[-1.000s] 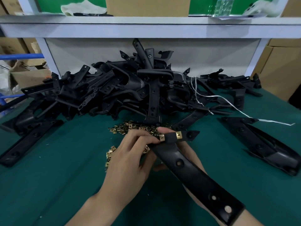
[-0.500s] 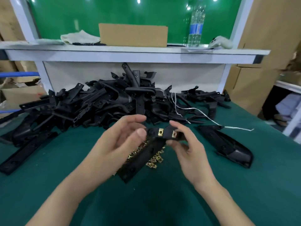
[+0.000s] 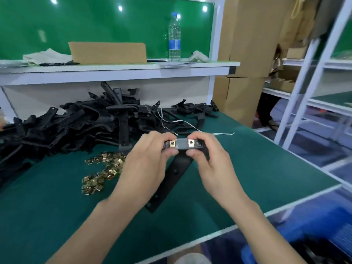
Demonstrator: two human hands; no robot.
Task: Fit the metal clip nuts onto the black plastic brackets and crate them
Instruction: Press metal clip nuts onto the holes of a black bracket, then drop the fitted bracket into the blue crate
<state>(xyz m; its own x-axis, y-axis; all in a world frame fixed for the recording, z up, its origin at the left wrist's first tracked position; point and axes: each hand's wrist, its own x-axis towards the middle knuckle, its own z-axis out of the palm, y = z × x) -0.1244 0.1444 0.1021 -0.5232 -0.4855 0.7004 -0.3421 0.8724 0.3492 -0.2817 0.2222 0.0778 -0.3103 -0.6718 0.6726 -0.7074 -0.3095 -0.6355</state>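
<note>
Wall: a green board (image 3: 95,21) is mounted at the back, with light spots (image 3: 120,8) reflected.
Shelf: a white shelf (image 3: 114,72) is loaded with a bottle (image 3: 174,37), cardboard (image 3: 107,52) and cloth (image 3: 47,56).
Tabletop: a green mat (image 3: 266,168) is laid.
Right: boxes (image 3: 245,44) are stacked beside white racks (image 3: 308,73).

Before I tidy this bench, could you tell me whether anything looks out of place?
A thin white strand trails from the heap of black brackets onto the green mat, stray among the parts. The brass clip nuts lie scattered loose on the mat, not in any container. The held bracket looks sound.
</note>
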